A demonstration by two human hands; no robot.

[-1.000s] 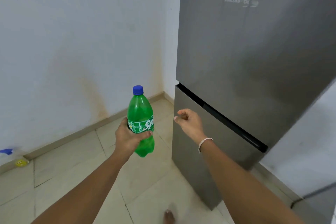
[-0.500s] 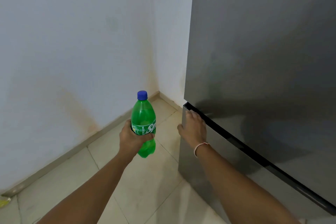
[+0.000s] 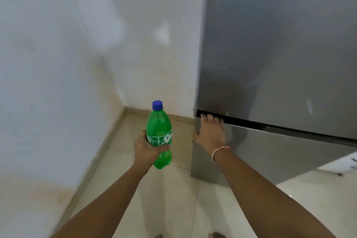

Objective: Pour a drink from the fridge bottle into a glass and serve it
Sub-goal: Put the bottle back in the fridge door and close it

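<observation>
Left grip point(image 3: 147, 149) around upright bottle point(image 3: 159, 131).

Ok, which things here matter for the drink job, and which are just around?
Job: green Sprite bottle, blue cap on, in the left hand; fridge, right hand at the door gap.
Just around: wristband, stained wall, tiled floor.

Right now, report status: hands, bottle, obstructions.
Left hand gripping green bottle, upright, cap on. Right hand on fridge door seam. No glass visible.
</observation>
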